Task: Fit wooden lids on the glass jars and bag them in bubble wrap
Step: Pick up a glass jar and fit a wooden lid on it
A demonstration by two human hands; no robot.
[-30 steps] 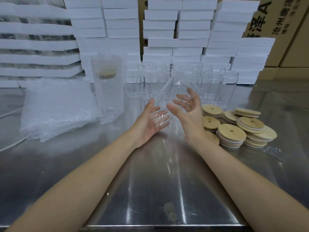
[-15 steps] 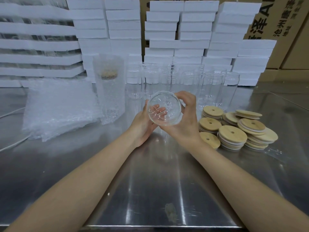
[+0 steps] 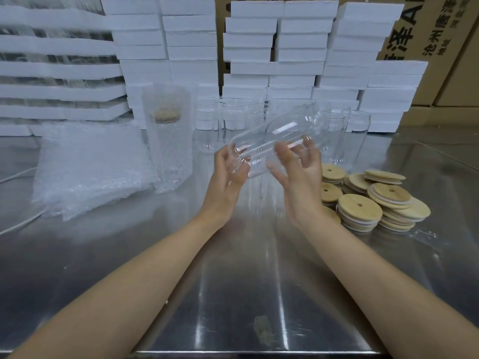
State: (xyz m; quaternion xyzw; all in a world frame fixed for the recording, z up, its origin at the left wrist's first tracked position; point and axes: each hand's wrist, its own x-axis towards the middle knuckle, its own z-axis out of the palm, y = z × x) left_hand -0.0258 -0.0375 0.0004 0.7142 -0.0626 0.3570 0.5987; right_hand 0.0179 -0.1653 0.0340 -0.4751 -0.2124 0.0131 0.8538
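Observation:
A clear glass jar (image 3: 272, 139) lies tilted in the air between my hands, its base toward the lower left and its mouth up and to the right. My left hand (image 3: 228, 174) cups the base with curled fingers. My right hand (image 3: 298, 177) supports the jar's side, fingers spread and bent against the glass. Round wooden lids (image 3: 359, 208) with a centre hole lie piled on the table right of my right hand. A stack of bubble wrap bags (image 3: 90, 167) lies at the left. One bagged jar with a lid (image 3: 167, 136) stands upright beside that stack.
Several empty glass jars (image 3: 334, 136) stand in a row behind my hands. White foam trays (image 3: 298, 47) are stacked along the back, with cardboard boxes (image 3: 440, 35) behind them. A white cable (image 3: 15, 224) runs along the steel table (image 3: 246, 294) at the left.
The jar has turned from facing me, mouth on, to lying slanted sideways. My right hand has loosened from a wrap round the rim to spread fingers along the side.

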